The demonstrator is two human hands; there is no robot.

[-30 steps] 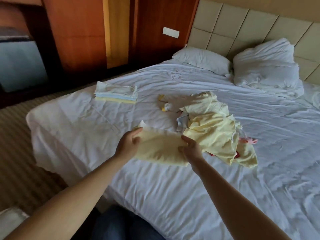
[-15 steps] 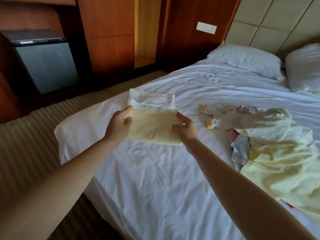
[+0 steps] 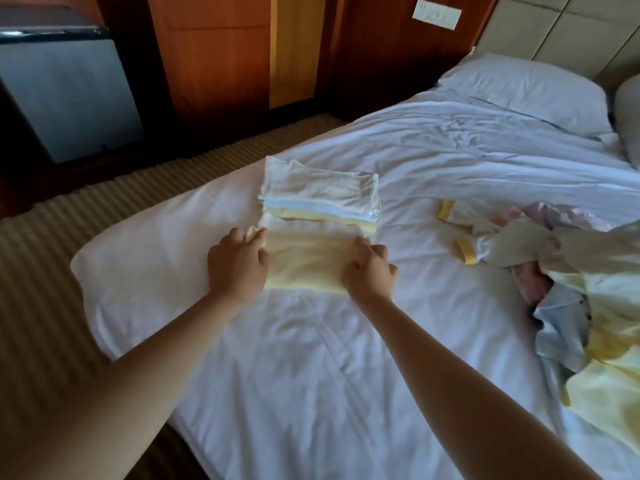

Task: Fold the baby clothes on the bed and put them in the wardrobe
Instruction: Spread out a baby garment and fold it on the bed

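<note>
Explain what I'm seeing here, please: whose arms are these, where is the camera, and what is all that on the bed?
There is no machine here: a person is working with bare hands. The single picture comes from a camera worn on the person's head, looking forward and down, so both arms reach in from below. The left hand and right hand hold a folded yellow garment by its two side edges, down at the white bed sheet, just in front of a stack of folded clothes. To the right lies a heap of unfolded baby clothes. A pillow sits at the far end of the bed.
</note>
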